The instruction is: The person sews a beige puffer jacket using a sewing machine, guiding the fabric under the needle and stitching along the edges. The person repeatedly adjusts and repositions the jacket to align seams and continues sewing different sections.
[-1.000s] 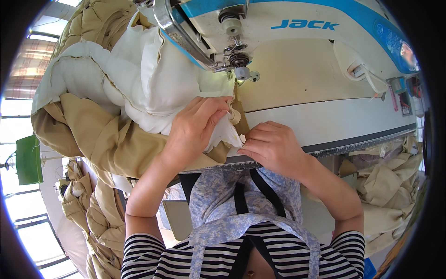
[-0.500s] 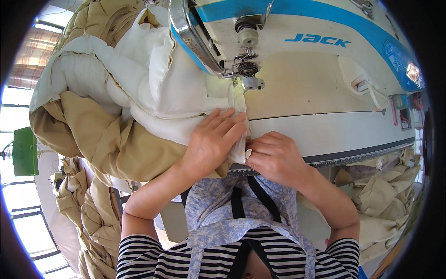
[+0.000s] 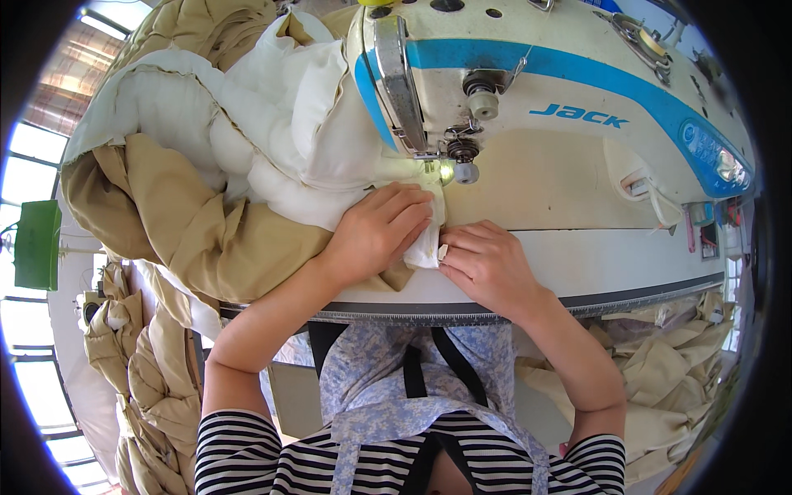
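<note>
A padded garment with white lining and tan shell lies on the sewing table to the left of the needle. Its narrow white edge runs from the lit presser foot of the white and blue sewing machine toward me. My left hand is closed on this edge, fingers together and bent over it; the thumb is hidden. At the near end my right hand pinches the edge, with a small pale tab showing by its fingertips.
A ruler strip follows the table's front edge. More tan padded pieces hang at the left, and pale cloth is heaped at the lower right. A green panel stands far left.
The view has shifted, so the machine appears lower and further right. Both hands and the white edge have moved closer to the presser foot, and the left fingers have drawn together.
</note>
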The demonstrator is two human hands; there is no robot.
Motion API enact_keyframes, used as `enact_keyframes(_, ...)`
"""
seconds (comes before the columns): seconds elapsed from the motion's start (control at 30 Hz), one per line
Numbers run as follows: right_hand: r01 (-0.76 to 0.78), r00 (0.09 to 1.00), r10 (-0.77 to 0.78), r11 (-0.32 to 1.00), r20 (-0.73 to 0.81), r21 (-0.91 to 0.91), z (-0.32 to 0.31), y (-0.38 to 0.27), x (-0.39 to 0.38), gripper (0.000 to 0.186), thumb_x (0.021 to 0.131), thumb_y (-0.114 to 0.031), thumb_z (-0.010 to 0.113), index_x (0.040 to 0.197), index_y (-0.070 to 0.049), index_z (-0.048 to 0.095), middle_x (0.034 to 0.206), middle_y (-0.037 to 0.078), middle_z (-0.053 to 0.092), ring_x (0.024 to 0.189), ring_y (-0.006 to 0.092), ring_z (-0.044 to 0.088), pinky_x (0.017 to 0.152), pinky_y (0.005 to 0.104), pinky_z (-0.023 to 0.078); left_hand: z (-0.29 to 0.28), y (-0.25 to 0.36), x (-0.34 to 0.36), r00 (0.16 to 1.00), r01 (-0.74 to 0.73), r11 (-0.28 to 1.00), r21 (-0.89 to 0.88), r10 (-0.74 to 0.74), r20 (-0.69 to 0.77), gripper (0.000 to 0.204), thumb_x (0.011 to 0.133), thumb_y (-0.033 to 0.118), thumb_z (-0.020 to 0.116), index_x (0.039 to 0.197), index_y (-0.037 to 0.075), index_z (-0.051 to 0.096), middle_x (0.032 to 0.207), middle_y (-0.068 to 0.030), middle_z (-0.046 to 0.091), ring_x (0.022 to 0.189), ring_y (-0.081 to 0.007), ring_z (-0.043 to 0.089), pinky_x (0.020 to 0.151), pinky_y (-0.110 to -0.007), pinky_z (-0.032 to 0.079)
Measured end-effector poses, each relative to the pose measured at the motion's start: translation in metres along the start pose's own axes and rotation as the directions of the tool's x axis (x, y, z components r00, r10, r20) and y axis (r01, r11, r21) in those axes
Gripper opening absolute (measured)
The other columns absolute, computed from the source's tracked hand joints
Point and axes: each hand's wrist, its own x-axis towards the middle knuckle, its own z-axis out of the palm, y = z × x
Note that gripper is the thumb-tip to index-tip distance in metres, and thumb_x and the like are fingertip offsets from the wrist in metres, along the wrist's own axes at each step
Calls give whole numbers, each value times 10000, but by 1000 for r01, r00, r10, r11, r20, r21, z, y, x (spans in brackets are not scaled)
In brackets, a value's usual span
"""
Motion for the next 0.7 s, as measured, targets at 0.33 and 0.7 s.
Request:
enact_keyframes(0.33,-38,999,37,999,37,33,-2,0,1,133,793,-170,768,846,-78,687,866,13,684,851,199,651,771,346,502,-7,-16,1,996,-64,996,-61,67,51,211,820,43,724,1026,66,684,1110,-80,660,1010,-328,643,1010,-487,499)
enact_keyframes(0.7,-415,906,413,827,91,380,-2,-4,4,177,852,-108,757,973,-33,652,883,83,654,842,257,626,775,350,501,-29,30,-18,978,167,982,-84,-176,-111,335,772,110,794,1084,100,672,1106,-63,632,1100,-297,606,1066,-581,410)
